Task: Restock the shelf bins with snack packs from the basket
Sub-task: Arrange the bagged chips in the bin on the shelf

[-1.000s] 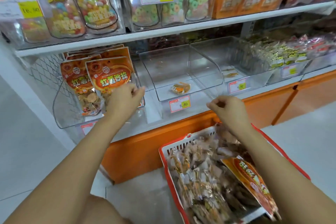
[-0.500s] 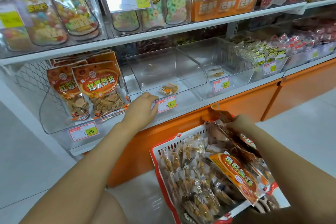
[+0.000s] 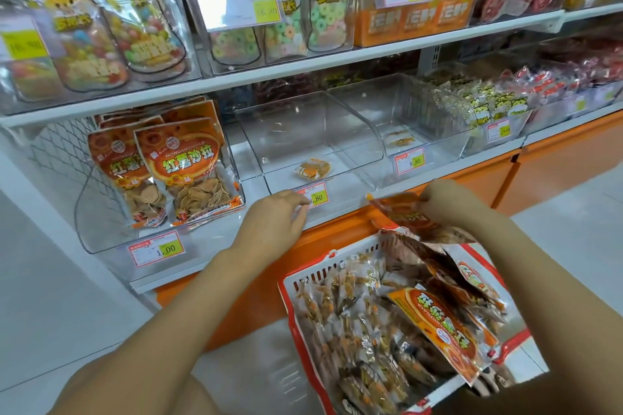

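A red and white basket (image 3: 305, 280) at lower right is heaped with snack packs, with an orange bag (image 3: 438, 327) lying on top. My right hand (image 3: 445, 202) pinches the top edge of another orange snack pack (image 3: 401, 212) and holds it above the basket's far rim. My left hand (image 3: 273, 219) hovers with loosely curled fingers at the front lip of a clear middle bin (image 3: 279, 131), holding nothing. That bin contains one small wrapped snack (image 3: 313, 169). The left bin (image 3: 97, 222) holds upright orange chip bags (image 3: 188, 168).
A second clear bin (image 3: 428, 145) to the right is almost bare. Further right are bins of small wrapped sweets (image 3: 478, 101). The upper shelf (image 3: 303, 67) carries candy bags and price tags. An orange base panel (image 3: 539, 165) runs under the shelf above white floor.
My left hand left the chip bags and moved right to the middle bin's front. My right hand dipped into the basket and came up with an orange pack.
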`<act>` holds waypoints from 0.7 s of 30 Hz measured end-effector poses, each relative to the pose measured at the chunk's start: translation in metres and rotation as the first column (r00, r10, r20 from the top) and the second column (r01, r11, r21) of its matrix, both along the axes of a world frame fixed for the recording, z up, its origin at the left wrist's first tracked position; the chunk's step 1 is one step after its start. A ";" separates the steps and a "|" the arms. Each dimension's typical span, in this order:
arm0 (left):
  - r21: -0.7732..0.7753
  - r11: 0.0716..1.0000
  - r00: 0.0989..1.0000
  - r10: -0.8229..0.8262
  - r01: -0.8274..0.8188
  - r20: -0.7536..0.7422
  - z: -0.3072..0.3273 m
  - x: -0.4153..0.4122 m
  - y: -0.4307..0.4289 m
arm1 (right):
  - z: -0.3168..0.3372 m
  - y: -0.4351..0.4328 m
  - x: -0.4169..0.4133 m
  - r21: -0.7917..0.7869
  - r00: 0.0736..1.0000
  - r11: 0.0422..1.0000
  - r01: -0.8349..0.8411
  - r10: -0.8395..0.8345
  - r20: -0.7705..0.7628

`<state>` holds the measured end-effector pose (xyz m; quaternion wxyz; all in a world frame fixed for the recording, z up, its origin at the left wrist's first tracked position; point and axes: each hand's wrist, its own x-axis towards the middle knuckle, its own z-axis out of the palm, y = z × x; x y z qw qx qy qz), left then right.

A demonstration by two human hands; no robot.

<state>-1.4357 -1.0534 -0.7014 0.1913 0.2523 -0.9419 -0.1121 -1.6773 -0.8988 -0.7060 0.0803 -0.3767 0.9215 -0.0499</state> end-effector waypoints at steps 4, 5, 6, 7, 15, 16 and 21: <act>0.087 0.993 0.997 -0.078 0.079 -0.013 -0.001 0.007 0.017 | 0.051 0.011 0.022 -0.186 0.996 0.982 -0.019 0.034 0.080; 0.121 0.989 0.996 -0.090 0.091 -0.015 -0.002 0.008 0.021 | 0.060 0.011 0.030 -0.211 0.997 0.977 -0.021 0.037 0.072; 0.156 0.983 0.995 -0.099 0.100 -0.014 -0.002 0.008 0.025 | 0.068 0.010 0.038 -0.226 0.998 0.973 -0.039 0.047 0.032; 0.202 0.974 0.995 -0.103 0.104 -0.011 -0.002 0.009 0.029 | 0.074 0.007 0.046 -0.246 0.998 0.967 -0.060 0.058 -0.017; 0.652 0.723 0.972 -0.127 0.228 -0.198 0.011 0.019 0.050 | 0.098 -0.037 0.105 -0.728 0.832 0.666 0.166 0.301 0.466; 0.668 0.706 0.967 -0.100 0.235 -0.234 0.012 0.021 0.046 | 0.100 -0.044 0.111 -0.747 0.776 0.640 0.182 0.373 0.509; 0.804 0.545 0.934 0.097 0.239 -0.343 0.031 0.051 -0.006 | 0.112 -0.079 0.127 -0.780 0.588 0.597 0.188 0.567 0.576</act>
